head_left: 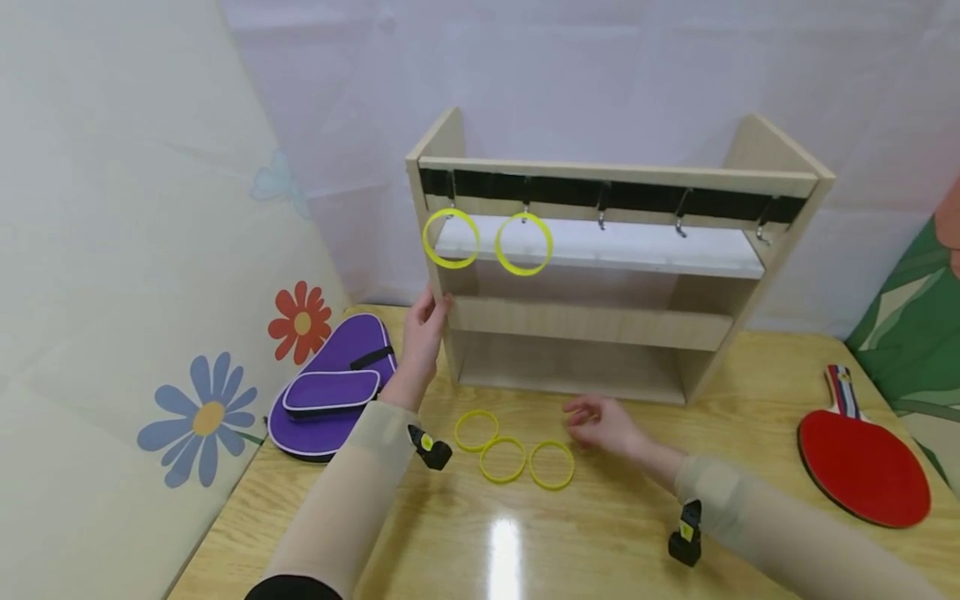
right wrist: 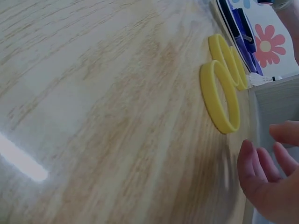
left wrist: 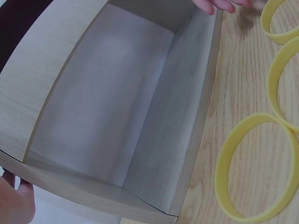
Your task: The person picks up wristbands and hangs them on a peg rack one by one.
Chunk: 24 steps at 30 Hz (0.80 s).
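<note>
A small wooden shelf (head_left: 592,321) stands on the table, with a black strip carrying several metal hooks across its upper front. One yellow ring (head_left: 426,242) hangs from the leftmost hook, and another yellow ring (head_left: 498,254) from the hook beside it. My left hand (head_left: 423,337) grips the shelf's left side panel (left wrist: 88,186), thumb at its front edge. Three more yellow rings (head_left: 551,487) (left wrist: 222,172) (right wrist: 212,100) lie flat before the shelf. Just right of them my right hand (head_left: 603,427) hovers low over the table, fingers loosely bent and holding nothing.
A purple racket case (head_left: 330,358) leans at the table's left edge beside the shelf. To the right lies a red table tennis paddle (head_left: 862,467). In the right wrist view a white shuttlecock (right wrist: 259,79) sits by the shelf. A curtain (head_left: 600,67) hangs behind.
</note>
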{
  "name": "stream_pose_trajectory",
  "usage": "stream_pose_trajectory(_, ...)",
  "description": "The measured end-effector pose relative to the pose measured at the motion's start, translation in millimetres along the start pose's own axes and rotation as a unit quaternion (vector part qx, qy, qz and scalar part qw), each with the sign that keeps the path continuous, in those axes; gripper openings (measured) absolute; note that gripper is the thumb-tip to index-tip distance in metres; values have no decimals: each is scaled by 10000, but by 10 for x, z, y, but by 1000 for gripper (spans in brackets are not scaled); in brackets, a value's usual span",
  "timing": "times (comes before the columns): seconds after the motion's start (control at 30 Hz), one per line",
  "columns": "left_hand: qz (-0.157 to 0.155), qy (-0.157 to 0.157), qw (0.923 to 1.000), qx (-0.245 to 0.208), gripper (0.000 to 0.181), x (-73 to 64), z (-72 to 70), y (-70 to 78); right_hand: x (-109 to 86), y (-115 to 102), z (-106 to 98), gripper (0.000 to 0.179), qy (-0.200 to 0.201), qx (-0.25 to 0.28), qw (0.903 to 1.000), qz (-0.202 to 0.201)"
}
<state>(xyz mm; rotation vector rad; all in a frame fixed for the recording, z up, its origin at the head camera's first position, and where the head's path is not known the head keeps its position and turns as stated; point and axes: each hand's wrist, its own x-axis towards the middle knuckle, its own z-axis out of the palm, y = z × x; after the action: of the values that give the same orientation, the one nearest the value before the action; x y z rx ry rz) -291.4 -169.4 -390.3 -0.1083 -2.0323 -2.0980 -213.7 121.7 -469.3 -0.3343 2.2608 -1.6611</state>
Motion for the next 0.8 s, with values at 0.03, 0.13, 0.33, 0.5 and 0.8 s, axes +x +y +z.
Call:
stream_pose_trajectory(0.03, -4, -15, 10000, 10, 50, 1, -1, -2, -3, 19, 5, 38, -17, -48, 10000, 6)
stream_pose_trajectory(0.13, -5, -44, 10000, 36, 50, 1, 0, -8, -8, 59, 29, 36, -71, -113, 9999, 45)
stream_pose_trajectory(0.33, -11, -6, 10000, 5, 50, 5, 2, -21, 10, 122, 58, 36, -145, -382, 9991, 98)
stream_pose_trajectory(0.5, 50, 11, 10000, 14, 48, -3, 11, -20, 6, 160, 81, 34, -47, -641, 9978, 178)
stream_pose_trajectory(0.8, 75, -23, 10000, -22, 49, -8, 2, -6, -16, 164, 110, 26, 42, -1124, 9936, 93)
